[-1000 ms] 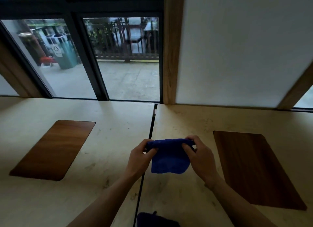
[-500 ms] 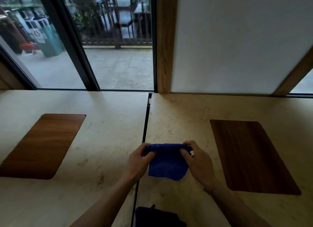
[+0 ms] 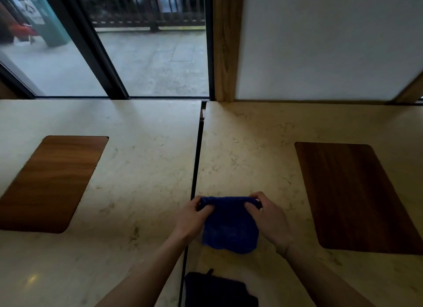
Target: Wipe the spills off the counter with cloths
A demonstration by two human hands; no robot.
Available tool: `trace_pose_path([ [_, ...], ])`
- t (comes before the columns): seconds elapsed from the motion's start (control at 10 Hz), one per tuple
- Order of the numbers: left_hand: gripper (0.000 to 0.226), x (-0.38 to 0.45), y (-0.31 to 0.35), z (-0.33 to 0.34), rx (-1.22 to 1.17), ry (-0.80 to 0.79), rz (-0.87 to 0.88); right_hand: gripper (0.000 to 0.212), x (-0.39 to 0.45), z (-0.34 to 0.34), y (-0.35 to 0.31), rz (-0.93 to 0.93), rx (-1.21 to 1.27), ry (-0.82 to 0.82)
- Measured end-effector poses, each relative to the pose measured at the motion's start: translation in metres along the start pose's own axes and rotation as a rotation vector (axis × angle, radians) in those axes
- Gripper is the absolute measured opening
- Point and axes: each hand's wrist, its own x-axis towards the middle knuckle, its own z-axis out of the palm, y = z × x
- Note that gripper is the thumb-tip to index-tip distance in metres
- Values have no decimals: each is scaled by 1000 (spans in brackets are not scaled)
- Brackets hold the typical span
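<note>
A blue cloth (image 3: 230,229) hangs folded between my two hands just above the pale stone counter (image 3: 142,169), right of the dark seam. My left hand (image 3: 191,217) pinches its upper left corner and my right hand (image 3: 266,217) pinches its upper right corner. The cloth's lower edge droops towards the counter. A second, darker cloth (image 3: 217,289) lies on the counter near the front edge, below my hands. Faint brown smudges (image 3: 135,234) mark the counter left of the seam.
Two dark wooden inlays sit in the counter, the left inlay (image 3: 49,181) and the right inlay (image 3: 359,197). A narrow dark seam (image 3: 196,169) splits the counter. Behind it stand a window (image 3: 137,43), a wooden post (image 3: 225,43) and a white wall panel (image 3: 320,43).
Both hands with the blue cloth have come nearer to me and lower towards the counter. The view has tilted down, showing more of the dark cloth.
</note>
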Motion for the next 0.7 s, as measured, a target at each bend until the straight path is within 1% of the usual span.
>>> trace_pose_path([
  [0.3, 19, 47, -4, 9, 225, 48, -104, 24, 44, 3, 10, 43, -46, -8],
  [0.4, 33, 57, -7, 9, 276, 68, -119, 28, 52, 5, 13, 50, -106, 10],
  [0.6, 40, 50, -10, -2, 222, 130, -122, 28, 44, 2, 14, 69, -116, 83],
  [0.7, 39, 43, -8, -9, 170, 183, -98, 29, 34, -3, 6, 70, -57, 136],
])
